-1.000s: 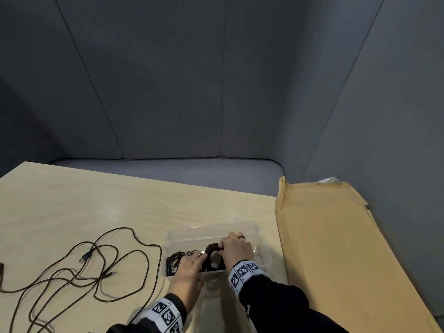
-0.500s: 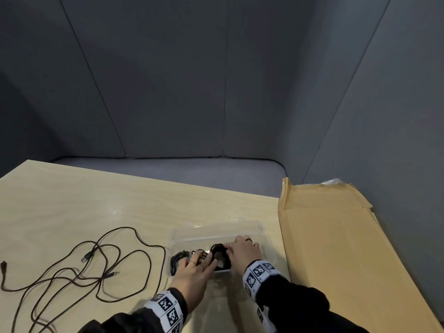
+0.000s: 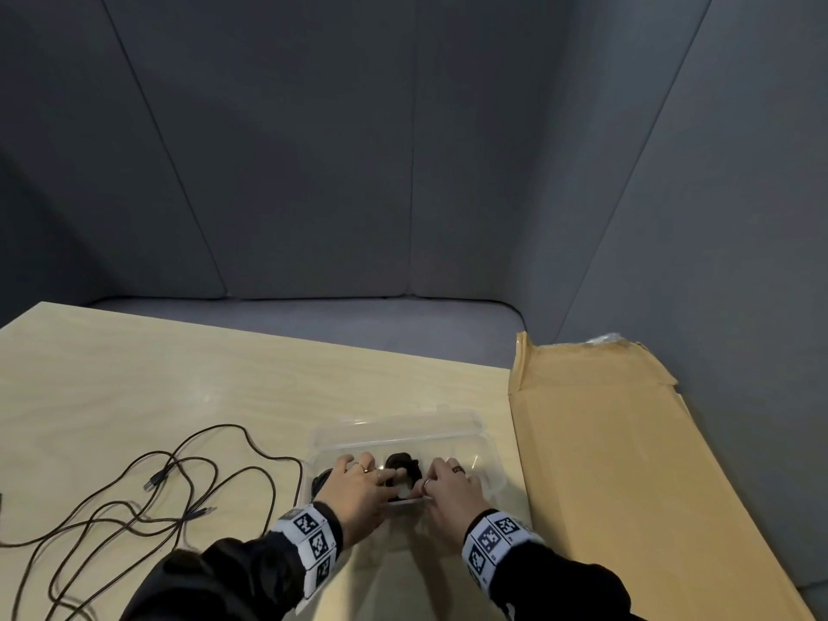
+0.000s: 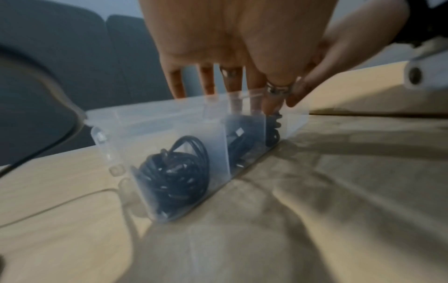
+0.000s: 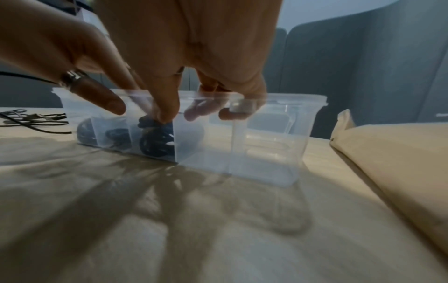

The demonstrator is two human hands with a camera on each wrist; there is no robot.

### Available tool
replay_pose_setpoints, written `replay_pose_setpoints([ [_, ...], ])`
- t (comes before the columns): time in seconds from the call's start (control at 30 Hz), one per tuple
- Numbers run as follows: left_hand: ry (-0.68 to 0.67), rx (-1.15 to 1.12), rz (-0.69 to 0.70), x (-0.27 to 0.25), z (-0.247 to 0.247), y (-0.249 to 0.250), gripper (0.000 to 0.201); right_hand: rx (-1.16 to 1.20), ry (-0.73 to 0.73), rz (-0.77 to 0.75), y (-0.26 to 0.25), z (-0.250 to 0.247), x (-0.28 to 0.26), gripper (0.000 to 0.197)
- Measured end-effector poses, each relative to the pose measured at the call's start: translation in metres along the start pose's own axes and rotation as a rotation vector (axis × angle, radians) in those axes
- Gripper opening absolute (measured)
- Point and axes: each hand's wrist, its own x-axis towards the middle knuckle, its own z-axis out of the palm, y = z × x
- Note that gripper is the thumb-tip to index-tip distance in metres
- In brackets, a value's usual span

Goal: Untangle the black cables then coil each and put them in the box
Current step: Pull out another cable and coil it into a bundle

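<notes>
A clear divided plastic box (image 3: 405, 434) stands on the wooden table (image 3: 179, 374) in front of me. Black coiled cables fill its left compartments: one coil (image 4: 174, 172) at the left end, a second (image 4: 238, 142) beside it, and a third coil (image 3: 402, 463) between my hands. My left hand (image 3: 381, 475) reaches into the box with straight fingers (image 4: 230, 84) touching the third coil. My right hand (image 3: 430, 480) hangs over the near wall. Its index fingertip (image 5: 166, 116) presses on that coil (image 5: 155, 139), and its thumb stays outside the box. Loose black cables (image 3: 154, 479) lie tangled on the table to the left.
A flattened cardboard sheet (image 3: 627, 463) lies along the table's right side, close to the box. The box's two right compartments (image 5: 274, 134) hold no cable. Grey padded panels enclose the far side.
My hands have drawn slightly apart over the box, so the third coil now shows between them. The left fingers reach further in over the box.
</notes>
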Motion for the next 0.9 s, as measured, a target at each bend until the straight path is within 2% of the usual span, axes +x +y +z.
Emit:
replay_pose_setpoints([
  [0.07, -0.030, 0.029, -0.028, -0.003, 0.007, 0.002, 0.039, -0.009, 0.003, 0.003, 0.000, 0.001, 0.000, 0.033],
  [0.13, 0.033, 0.058, -0.119, -0.001, 0.017, 0.006, 0.034, -0.022, 0.004, 0.003, -0.001, 0.002, -0.001, 0.034],
  [0.27, 0.026, -0.019, -0.088, -0.001, 0.007, 0.013, 0.021, -0.060, -0.017, 0.014, -0.001, 0.005, 0.000, 0.035],
  [0.4, 0.024, -0.035, -0.103, -0.001, 0.010, 0.015, 0.035, -0.094, -0.042, 0.020, 0.000, 0.002, 0.002, 0.035],
  [0.5, 0.035, -0.207, -0.106, -0.013, 0.010, 0.007, 0.043, -0.080, -0.043, 0.035, -0.004, 0.000, 0.000, 0.032],
  [0.53, 0.104, -0.317, -0.129, -0.020, 0.009, 0.000, 0.044, -0.084, -0.033, 0.040, -0.004, 0.001, 0.000, 0.032],
  [0.6, 0.404, -0.643, -0.247, -0.040, 0.004, -0.018, 0.041, -0.070, -0.007, 0.037, -0.003, 0.003, 0.000, 0.030],
  [0.67, 0.690, -0.857, -0.389, -0.066, 0.004, -0.046, 0.015, -0.049, -0.014, 0.035, -0.001, 0.003, 0.000, 0.027],
  [0.7, 0.731, -0.884, -0.472, -0.081, 0.006, -0.060, 0.003, -0.033, -0.031, 0.045, -0.001, 0.002, 0.000, 0.026],
  [0.73, 0.717, -0.868, -0.524, -0.094, 0.011, -0.074, 0.011, -0.021, -0.050, 0.063, -0.002, 0.000, 0.000, 0.027],
  [0.8, 0.432, -0.686, -0.536, -0.119, 0.024, -0.098, 0.014, -0.027, -0.062, 0.110, -0.008, -0.005, -0.004, 0.036],
  [0.87, 0.108, -0.497, -0.481, -0.137, 0.036, -0.112, 0.044, -0.042, 0.091, 0.107, -0.022, -0.009, -0.012, 0.067],
  [0.9, 0.046, -0.477, -0.416, -0.142, 0.040, -0.115, 0.064, -0.053, 0.203, 0.084, -0.033, -0.012, -0.017, 0.079],
])
